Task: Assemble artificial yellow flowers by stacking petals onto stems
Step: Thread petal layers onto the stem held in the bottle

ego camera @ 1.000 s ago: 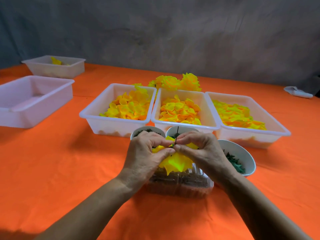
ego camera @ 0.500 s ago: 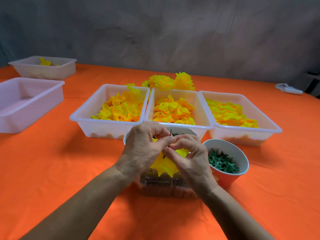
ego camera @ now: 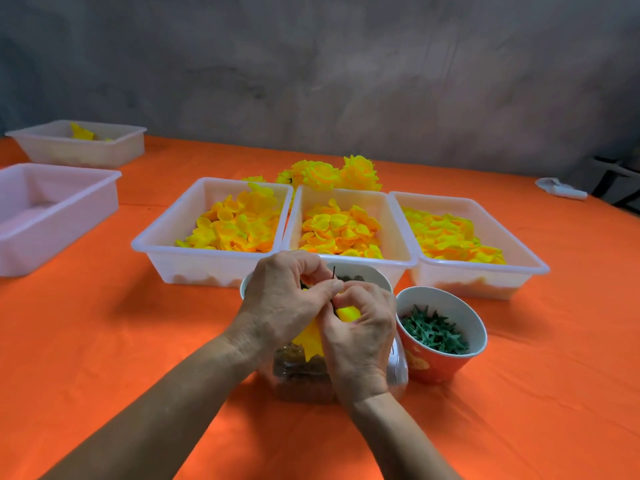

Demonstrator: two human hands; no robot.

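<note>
An orange bench (ego camera: 104, 341) holds three petal trays (ego camera: 214, 265); behind them flowers (ego camera: 332, 173), before them cups (ego camera: 443, 362), left two trays (ego camera: 52, 216).

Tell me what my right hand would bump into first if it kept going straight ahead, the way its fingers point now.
Probably the left hand: the right hand angles up-left, fingertips already against it around the stem.
</note>
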